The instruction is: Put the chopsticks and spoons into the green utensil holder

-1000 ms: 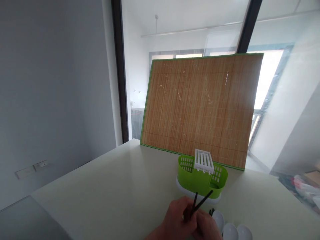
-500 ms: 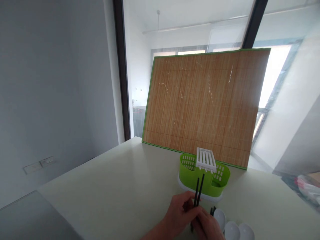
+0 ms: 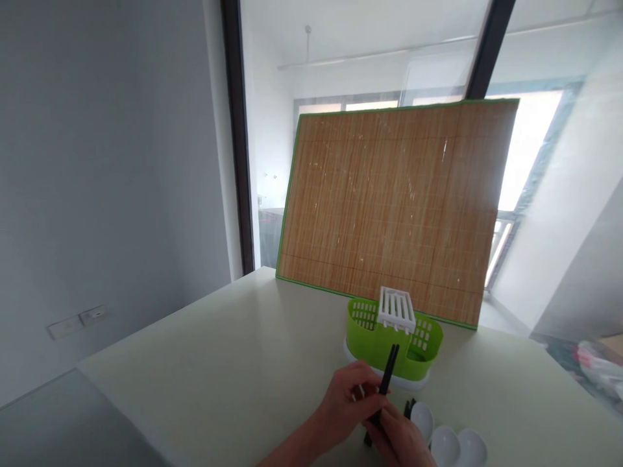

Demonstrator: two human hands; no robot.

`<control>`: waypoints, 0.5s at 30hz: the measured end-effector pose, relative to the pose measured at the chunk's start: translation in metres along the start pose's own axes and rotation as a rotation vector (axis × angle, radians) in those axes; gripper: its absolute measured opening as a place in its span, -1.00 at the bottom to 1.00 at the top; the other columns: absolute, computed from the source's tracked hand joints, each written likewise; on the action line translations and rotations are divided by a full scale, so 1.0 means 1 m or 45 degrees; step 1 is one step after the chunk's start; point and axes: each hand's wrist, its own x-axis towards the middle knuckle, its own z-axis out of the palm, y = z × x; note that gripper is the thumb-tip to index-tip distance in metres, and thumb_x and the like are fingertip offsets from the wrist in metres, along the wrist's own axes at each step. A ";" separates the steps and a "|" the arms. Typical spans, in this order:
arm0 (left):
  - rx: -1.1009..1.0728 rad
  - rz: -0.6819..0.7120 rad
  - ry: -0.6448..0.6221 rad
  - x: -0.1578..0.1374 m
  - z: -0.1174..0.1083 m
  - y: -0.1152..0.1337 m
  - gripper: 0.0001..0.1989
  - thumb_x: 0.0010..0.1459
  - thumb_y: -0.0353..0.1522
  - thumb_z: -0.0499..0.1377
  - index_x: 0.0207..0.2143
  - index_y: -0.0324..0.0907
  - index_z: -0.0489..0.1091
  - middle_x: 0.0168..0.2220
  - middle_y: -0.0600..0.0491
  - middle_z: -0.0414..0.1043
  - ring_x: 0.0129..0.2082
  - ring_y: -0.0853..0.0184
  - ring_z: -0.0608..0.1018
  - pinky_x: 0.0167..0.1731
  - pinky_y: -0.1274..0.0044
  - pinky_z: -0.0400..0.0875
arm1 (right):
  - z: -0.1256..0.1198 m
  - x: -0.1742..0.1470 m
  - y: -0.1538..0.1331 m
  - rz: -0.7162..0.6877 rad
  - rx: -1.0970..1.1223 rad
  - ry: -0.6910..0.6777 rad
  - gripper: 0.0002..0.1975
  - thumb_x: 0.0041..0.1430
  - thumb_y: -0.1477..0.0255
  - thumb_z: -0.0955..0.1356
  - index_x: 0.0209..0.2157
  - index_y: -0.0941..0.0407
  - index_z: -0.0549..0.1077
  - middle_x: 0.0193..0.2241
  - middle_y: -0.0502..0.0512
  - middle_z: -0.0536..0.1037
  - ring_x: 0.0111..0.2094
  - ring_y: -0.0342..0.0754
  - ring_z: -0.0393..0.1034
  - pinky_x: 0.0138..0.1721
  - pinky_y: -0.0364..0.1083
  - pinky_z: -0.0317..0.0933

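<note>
A pair of black chopsticks (image 3: 390,367) stands tilted between my hands, the two sticks lying side by side. My left hand (image 3: 346,399) has its thumb and fingers closed around them from the left. Lower down, my right hand (image 3: 400,433) grips the same pair, its fingers partly hidden by the left thumb. Just beyond the hands sits a green utensil holder (image 3: 374,344) with a white slotted rack (image 3: 396,309) across its middle and a white base. Right of my right hand lie white spoons (image 3: 444,445) and the dark tips of more sticks (image 3: 410,408).
A bamboo mat (image 3: 394,207) with green edging leans upright behind the holder, against a glass partition. The white table (image 3: 233,357) reaches far to the left, beside a grey wall with a socket (image 3: 92,315). Plastic-wrapped items (image 3: 601,366) show at the far right.
The upper ends of the chopsticks were apart and now lie together. My hands remain closed on them, and the view has shifted slightly.
</note>
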 end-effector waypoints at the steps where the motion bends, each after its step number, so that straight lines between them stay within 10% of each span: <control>1: 0.050 0.027 -0.014 0.001 -0.002 0.006 -0.88 -0.01 -0.40 0.25 -0.36 -0.23 0.50 -0.39 0.06 0.35 -0.47 0.48 0.37 -0.51 0.66 0.23 | 0.001 0.000 0.001 -0.009 -0.031 0.003 -0.79 0.23 0.39 0.13 -0.20 0.07 0.32 -0.20 0.16 0.47 -0.21 -0.05 0.43 -0.25 -0.14 0.29; 10: 0.268 0.078 -0.244 0.009 -0.023 0.047 -0.84 0.01 -0.33 0.26 -0.32 -0.19 0.53 -0.43 0.05 0.44 -0.45 0.43 0.43 -0.46 0.64 0.30 | 0.012 -0.003 0.011 -0.099 -0.228 0.068 -0.83 0.20 0.41 0.16 -0.30 0.05 0.35 -0.33 0.07 0.47 -0.37 -0.11 0.45 -0.40 -0.21 0.28; 15: 0.321 0.175 -0.076 0.031 -0.048 0.081 -0.85 0.04 -0.32 0.24 -0.34 -0.20 0.52 -0.39 0.02 0.49 -0.42 0.40 0.48 -0.42 0.61 0.35 | 0.002 -0.007 0.011 -0.109 -0.361 0.114 -0.78 0.18 0.44 0.20 -0.13 0.05 0.31 -0.33 0.05 0.46 -0.35 -0.08 0.44 -0.35 -0.17 0.29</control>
